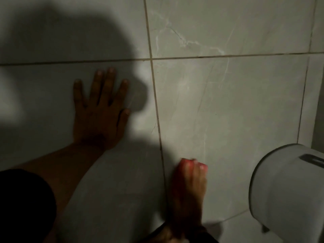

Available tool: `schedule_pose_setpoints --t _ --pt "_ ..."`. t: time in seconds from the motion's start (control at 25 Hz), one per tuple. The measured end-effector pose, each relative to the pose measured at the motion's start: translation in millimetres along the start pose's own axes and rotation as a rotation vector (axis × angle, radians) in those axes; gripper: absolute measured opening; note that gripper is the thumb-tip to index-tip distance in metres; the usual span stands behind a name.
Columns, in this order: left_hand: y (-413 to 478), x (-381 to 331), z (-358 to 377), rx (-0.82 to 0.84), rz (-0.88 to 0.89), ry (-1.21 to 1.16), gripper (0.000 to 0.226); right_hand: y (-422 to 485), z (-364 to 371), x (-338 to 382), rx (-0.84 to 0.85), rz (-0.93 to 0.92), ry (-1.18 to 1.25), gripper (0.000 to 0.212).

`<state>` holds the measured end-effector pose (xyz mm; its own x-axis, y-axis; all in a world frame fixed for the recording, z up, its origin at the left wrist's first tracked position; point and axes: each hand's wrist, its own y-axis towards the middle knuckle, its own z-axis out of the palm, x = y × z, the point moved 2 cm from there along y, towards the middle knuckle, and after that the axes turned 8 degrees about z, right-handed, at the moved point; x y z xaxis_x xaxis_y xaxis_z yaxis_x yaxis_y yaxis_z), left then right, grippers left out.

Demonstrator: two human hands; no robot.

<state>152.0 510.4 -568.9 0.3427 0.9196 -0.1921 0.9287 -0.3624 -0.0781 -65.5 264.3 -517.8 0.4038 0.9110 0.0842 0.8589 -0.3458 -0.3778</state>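
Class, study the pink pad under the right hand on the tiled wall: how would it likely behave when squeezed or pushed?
The pink pad is probably soft, as it seems to mould under the right hand. Likely light: one hand holds it against the tiled wall. It should slide easily on that smooth tile.

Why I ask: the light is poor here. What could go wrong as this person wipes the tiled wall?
The left hand lies flat on the tiled wall; on slick tile it might slip. The right hand presses a pink pad near the paper dispenser and may knock or wet it. The shadow darkens the left tiles, so dirt there could be missed.
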Motion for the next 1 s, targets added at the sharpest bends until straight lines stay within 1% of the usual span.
schedule_pose_setpoints --t 0.04,0.08,0.12,0.16,0.2,0.24,0.28,0.32,0.36,0.4,0.44,0.48,0.52,0.56,0.6,0.64,0.68,0.72,0.76,0.8,0.84,0.92,0.96,1.0 --pt "0 -1 0 0.001 0.001 0.003 0.074 9 -5 -24 -0.020 0.156 -0.046 0.062" --pt "1 -1 0 -0.001 0.001 0.002 0.074 29 -11 -40 -0.043 0.301 -0.005 0.066" --pt "1 -1 0 -0.004 0.001 0.001 0.074 53 -15 -42 -0.134 0.455 0.072 0.071" --pt "1 0 1 -0.006 0.003 0.001 0.074 74 -15 -25 -0.232 0.567 0.174 0.073" --pt "0 0 1 -0.006 0.008 0.004 0.074 89 -15 9 -0.307 0.556 0.235 0.070" --pt "1 0 1 -0.003 0.012 0.004 0.074 82 -6 44 -0.373 0.469 0.186 0.062" --pt "2 0 0 0.000 0.012 0.001 0.074 64 7 74 -0.382 0.313 0.149 0.057" --pt "3 0 -1 0.004 0.008 -0.001 0.074 31 17 96 -0.333 0.171 0.198 0.058" --pt "2 0 -2 0.008 0.004 -0.004 0.074 -5 27 109 -0.181 0.082 0.262 0.063" --pt "1 0 -2 0.009 0.003 -0.007 0.074 -42 31 112 -0.024 0.031 0.275 0.065" --pt "1 0 -2 0.009 0.006 -0.005 0.074 -68 33 103 0.062 0.049 0.279 0.064" --pt "1 0 -2 0.005 0.010 -0.002 0.073 -75 28 92 0.054 0.132 0.281 0.065" --pt "1 0 -1 -0.001 0.017 0.002 0.073 -64 25 78 -0.076 0.241 0.234 0.064" --pt "1 1 -2 -0.008 0.021 0.004 0.074 -31 18 62 -0.105 0.343 0.252 0.063" --pt "1 1 -1 -0.013 0.019 0.008 0.074 16 7 42 -0.221 0.452 0.315 0.064" --pt "1 1 0 -0.016 0.016 0.013 0.074 68 -10 28 -0.317 0.604 0.307 0.068" --pt "1 1 1 -0.017 0.017 0.019 0.074 122 -33 21 -0.248 0.679 0.341 0.072" --pt "1 0 2 -0.017 0.023 0.022 0.074 165 -48 14 -0.250 0.667 0.285 0.074" --pt "1 -1 3 -0.019 0.031 0.027 0.074 206 -60 27 -0.311 0.605 0.232 0.074" --pt "2 0 3 -0.020 0.034 0.035 0.074 233 -64 57 -0.332 0.479 0.204 0.075" --pt "2 0 3 -0.023 0.032 0.040 0.075 247 -63 93 -0.348 0.297 0.203 0.078" --pt "2 -1 2 -0.034 0.026 0.038 0.075 226 -43 149 -0.319 -0.126 0.122 0.083" --pt "3 -1 2 -0.040 0.023 0.035 0.075 196 -29 156 -0.244 -0.303 0.079 0.083" --pt "3 -1 1 -0.043 0.021 0.035 0.075 157 -18 143 -0.143 -0.420 0.021 0.081"
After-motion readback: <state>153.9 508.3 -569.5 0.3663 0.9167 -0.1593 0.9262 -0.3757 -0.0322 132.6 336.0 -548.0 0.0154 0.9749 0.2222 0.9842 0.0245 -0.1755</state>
